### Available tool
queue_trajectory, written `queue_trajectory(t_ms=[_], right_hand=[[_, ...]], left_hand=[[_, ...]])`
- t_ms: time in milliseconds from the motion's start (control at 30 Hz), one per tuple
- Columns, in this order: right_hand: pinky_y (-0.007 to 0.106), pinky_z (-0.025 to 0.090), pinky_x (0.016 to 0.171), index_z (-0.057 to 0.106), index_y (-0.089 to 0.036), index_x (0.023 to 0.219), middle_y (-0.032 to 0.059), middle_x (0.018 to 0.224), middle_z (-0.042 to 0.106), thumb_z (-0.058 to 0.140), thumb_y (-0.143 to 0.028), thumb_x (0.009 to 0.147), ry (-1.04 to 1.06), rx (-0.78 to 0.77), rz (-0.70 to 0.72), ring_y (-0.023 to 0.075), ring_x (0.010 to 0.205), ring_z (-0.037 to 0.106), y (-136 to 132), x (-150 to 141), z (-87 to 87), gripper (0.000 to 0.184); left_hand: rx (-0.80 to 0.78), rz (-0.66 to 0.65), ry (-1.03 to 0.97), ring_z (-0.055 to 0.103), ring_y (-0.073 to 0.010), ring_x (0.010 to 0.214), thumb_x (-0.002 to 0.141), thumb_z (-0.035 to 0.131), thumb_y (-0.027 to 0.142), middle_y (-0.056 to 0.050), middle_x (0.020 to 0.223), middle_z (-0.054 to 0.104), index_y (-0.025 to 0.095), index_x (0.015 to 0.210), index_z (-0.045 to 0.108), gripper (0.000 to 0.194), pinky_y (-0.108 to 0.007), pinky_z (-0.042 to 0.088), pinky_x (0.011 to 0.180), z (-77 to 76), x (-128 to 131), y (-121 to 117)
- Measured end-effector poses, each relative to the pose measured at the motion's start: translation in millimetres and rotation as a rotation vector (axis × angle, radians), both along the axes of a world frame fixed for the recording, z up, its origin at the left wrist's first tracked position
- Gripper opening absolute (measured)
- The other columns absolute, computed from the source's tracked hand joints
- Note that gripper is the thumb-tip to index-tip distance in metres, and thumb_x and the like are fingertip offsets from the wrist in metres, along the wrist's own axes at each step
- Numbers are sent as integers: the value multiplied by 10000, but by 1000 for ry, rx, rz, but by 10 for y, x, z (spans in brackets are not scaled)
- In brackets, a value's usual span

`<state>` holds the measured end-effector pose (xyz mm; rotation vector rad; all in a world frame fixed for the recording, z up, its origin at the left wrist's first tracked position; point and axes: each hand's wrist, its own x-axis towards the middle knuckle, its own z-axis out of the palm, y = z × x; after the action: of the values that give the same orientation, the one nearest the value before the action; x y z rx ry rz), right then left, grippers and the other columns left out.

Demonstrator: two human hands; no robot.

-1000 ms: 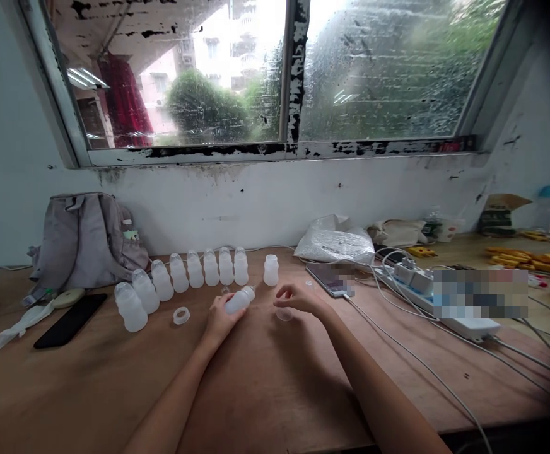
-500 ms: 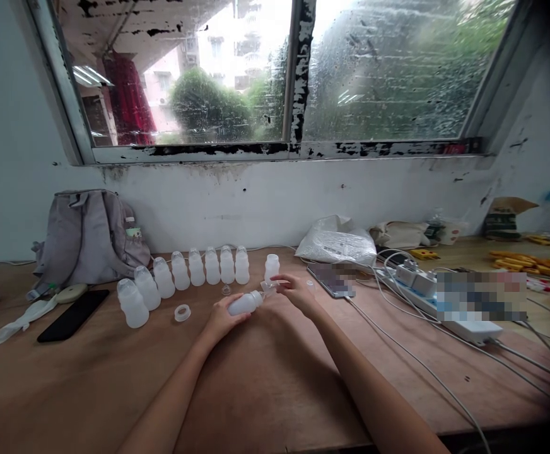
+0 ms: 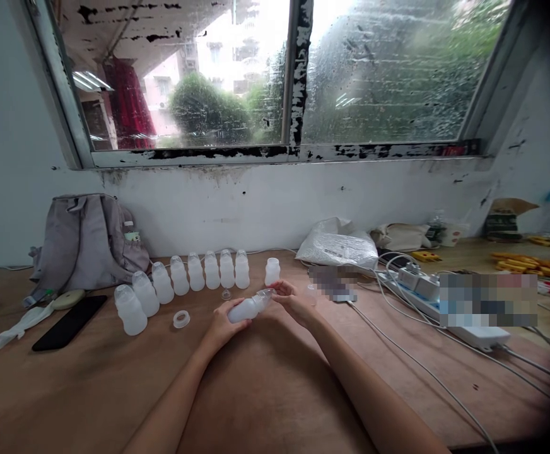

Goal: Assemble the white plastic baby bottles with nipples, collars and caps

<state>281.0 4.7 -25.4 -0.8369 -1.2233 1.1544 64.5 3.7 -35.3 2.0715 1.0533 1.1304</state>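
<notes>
My left hand (image 3: 221, 325) is wrapped round a frosted white baby bottle (image 3: 243, 311), which lies tilted with its neck toward the right. Over its neck end sits a clear cap (image 3: 264, 295), and the fingers of my right hand (image 3: 291, 301) pinch the cap's far end. Just behind my hands stands an open-necked bottle (image 3: 272, 271) without a cap. A clear teat (image 3: 226, 294) rests on the table behind my left hand. To the left lies a white screw ring (image 3: 181, 319). Several capped bottles (image 3: 194, 272) stand in a curved row.
At left are a grey backpack (image 3: 83, 243), a black phone (image 3: 70, 323) and a white strip of wrapping (image 3: 19, 328). On the right stand a plastic bag (image 3: 336, 246), a white power strip (image 3: 478, 332) and trailing cables (image 3: 412, 362). A small clear piece (image 3: 311, 294) lies by my right hand.
My right hand has brought the clear cap onto the neck end of the bottle, lining up with it. My left hand keeps its hold. The view has shifted slightly.
</notes>
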Motion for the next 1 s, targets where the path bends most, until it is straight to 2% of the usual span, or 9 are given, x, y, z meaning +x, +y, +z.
queue_trajectory(t_ms=[267,400,500,600,733,867,1000], right_hand=[[237,372,721,591,-189,766,5,851,608,627,-85,546,108,-45,63,146,845,518,-36,-53,39,246],[255,389,673,593,-193,746,19,806,626,585,-224,644,250,-150,42,153,776,542,-44,-54,53,107],[260,392,601,598,-187,734,33,786,633,546,-340,689,264,-278,-9,159,702,550,-61,-48,55,168],[262,389,565,604,-171,712,46,752,635,525,-424,701,178,-349,14,160,645,547,-99,-84,60,265],[259,371,540,627,-147,704,46,681,622,495,-501,703,-18,-351,55,154,595,529,-149,-195,39,378],[236,325,514,638,-137,632,13,603,590,557,-457,665,-190,-241,-45,133,568,484,-159,-270,-62,331],[249,343,547,650,-133,626,13,587,585,511,-432,696,-364,-121,-140,154,600,498,-164,-270,-136,337]], left_hand=[[85,-15,-3,562,-187,926,614,676,273,-32,1024,607,215,1063,562,467,-303,438,825,-52,3,18],[175,-63,32,556,-187,931,629,663,252,-30,1023,599,236,1079,548,465,-309,434,833,-20,17,-36],[218,-111,64,551,-186,933,636,656,237,-33,1028,591,239,1089,538,468,-303,435,830,6,35,-95],[237,-138,90,547,-190,938,633,652,222,-32,1025,588,243,1095,533,478,-303,436,830,18,49,-142],[231,-165,114,543,-192,938,610,656,192,-24,1016,587,254,1079,539,488,-307,427,842,24,55,-156],[180,-176,115,550,-188,896,565,681,165,-21,964,593,231,1013,570,466,-292,430,807,38,45,-126],[131,-180,132,554,-170,831,562,699,205,-19,910,574,222,1007,572,463,-274,436,748,41,38,-83]])
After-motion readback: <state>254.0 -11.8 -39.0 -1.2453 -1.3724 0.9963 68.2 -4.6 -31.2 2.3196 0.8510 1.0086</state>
